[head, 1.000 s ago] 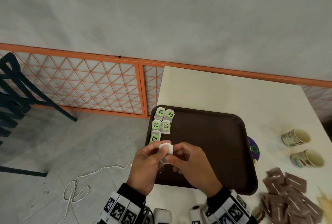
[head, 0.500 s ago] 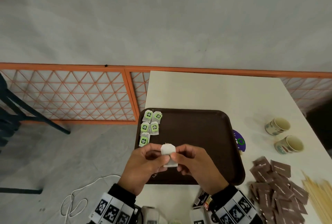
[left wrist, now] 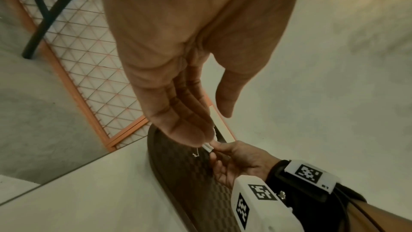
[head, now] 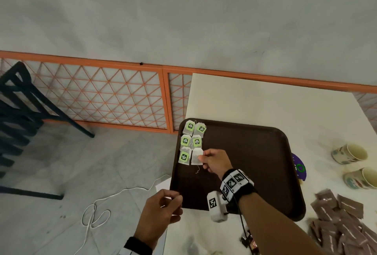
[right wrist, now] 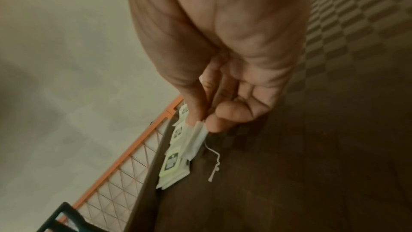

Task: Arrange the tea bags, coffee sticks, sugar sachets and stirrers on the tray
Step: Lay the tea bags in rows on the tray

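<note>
A dark brown tray [head: 255, 162] lies on the white table [head: 265, 101]. Several green-labelled tea bags [head: 190, 130] lie in two columns along its left edge. My right hand [head: 202, 157] pinches a plain white tea bag [head: 196, 156] by its right edge and holds it down in the right column, beside the nearest green-labelled bag. Its string trails onto the tray. The right wrist view shows the pinch [right wrist: 204, 121] on the bag [right wrist: 196, 138]. My left hand [head: 165, 205] hovers at the tray's near left corner, loosely curled and empty.
Brown sachets [head: 342, 220] are heaped at the table's right front. Two paper cups [head: 348, 153] lie on their sides to the right, beside a purple item [head: 298, 169]. A dark chair [head: 18, 111], an orange lattice fence [head: 91, 95] and a white cable [head: 91, 214] are to the left.
Both hands held the white tea bag over the tray's near edge. The left hand has let go and drawn back; the right hand carried the bag forward and left to the rows.
</note>
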